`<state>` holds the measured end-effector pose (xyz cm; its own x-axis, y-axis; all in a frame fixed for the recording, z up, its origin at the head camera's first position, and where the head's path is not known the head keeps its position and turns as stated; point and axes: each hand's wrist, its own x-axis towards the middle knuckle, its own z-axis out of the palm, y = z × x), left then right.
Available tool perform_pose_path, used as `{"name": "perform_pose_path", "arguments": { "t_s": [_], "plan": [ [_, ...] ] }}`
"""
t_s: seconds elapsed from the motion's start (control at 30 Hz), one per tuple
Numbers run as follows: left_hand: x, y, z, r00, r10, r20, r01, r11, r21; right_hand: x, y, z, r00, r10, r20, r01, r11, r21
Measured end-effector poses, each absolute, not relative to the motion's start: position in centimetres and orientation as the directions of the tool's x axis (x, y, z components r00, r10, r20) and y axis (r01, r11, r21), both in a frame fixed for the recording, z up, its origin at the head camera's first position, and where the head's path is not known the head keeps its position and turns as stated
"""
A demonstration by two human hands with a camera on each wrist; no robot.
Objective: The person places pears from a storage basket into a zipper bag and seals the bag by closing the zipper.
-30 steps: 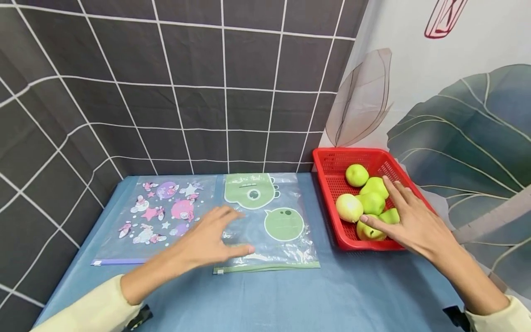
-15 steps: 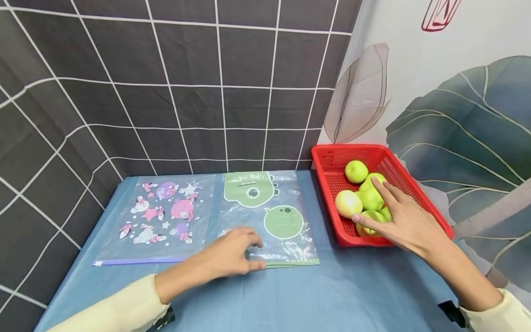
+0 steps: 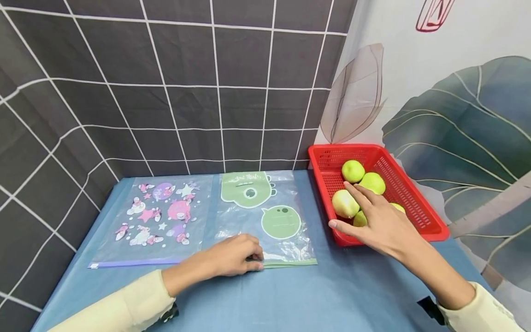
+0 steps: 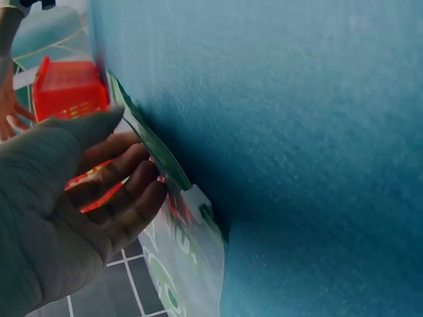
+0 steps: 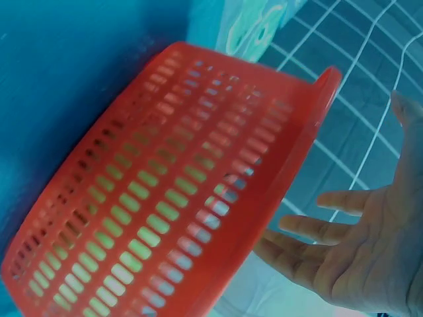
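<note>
In the head view my left hand (image 3: 238, 256) rests at the near zip edge of a clear slider bag (image 3: 240, 226) with green cartoon prints. The left wrist view shows its loosely bent fingers (image 4: 135, 175) and thumb beside that edge, a gap between them; contact is hard to judge. My right hand (image 3: 383, 226) hovers with spread fingers over the near side of a red basket (image 3: 419, 198). Inside lie several round green fruits (image 3: 372, 183), apple-like or pear-like, partly hidden by the hand. A paler one (image 3: 345, 204) lies by its fingertips.
A second slider bag (image 3: 159, 216), with pink and purple prints and a purple zip, lies flat at the left. Both bags and the basket are on a blue cloth (image 3: 282, 299). Dark gridded fabric (image 3: 186, 101) hangs behind, and a leaf-patterned sheet (image 3: 452, 129) at the right.
My left hand has come down and to the right, onto the green bag's near edge, with its fingers more bent. My right hand has shifted left over the fruits.
</note>
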<state>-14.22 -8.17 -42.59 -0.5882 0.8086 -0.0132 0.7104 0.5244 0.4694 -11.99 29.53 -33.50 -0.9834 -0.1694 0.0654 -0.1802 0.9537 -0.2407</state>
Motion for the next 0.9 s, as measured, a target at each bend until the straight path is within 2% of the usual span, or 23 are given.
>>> {"name": "perform_pose_path", "arguments": {
  "t_s": [0.1,0.23,0.4,0.57,0.77,0.9],
  "plan": [
    [-14.6,-8.2,-42.5,-0.556,0.831,-0.012,0.739,0.501,0.45,-11.8,28.7,-33.3,-0.98,-0.187,0.074,-0.199,0.952,-0.232],
    [-14.8,-8.2,-42.4,-0.552,0.834,-0.016,0.749,0.503,0.431,-11.7,27.6,-33.2,-0.976,-0.205,0.079,-0.218,0.95,-0.225],
    [-14.8,-8.0,-42.1,-0.602,0.799,-0.007,0.73,0.553,0.401,-11.5,26.1,-33.0,-0.975,-0.207,0.076,-0.22,0.939,-0.263],
    [-15.4,-7.8,-41.0,-0.652,0.757,0.035,0.696,0.58,0.423,-11.4,24.5,-32.9,-0.952,-0.263,0.157,-0.299,0.91,-0.287],
    [-16.5,-7.6,-39.1,-0.712,0.7,0.045,0.599,0.572,0.56,-11.5,23.2,-33.6,-0.874,-0.34,0.348,-0.445,0.849,-0.286],
    [-16.9,-7.4,-38.0,-0.767,0.639,0.064,0.537,0.584,0.608,-11.8,22.7,-34.5,-0.768,-0.401,0.5,-0.577,0.771,-0.269]
  ]
}}
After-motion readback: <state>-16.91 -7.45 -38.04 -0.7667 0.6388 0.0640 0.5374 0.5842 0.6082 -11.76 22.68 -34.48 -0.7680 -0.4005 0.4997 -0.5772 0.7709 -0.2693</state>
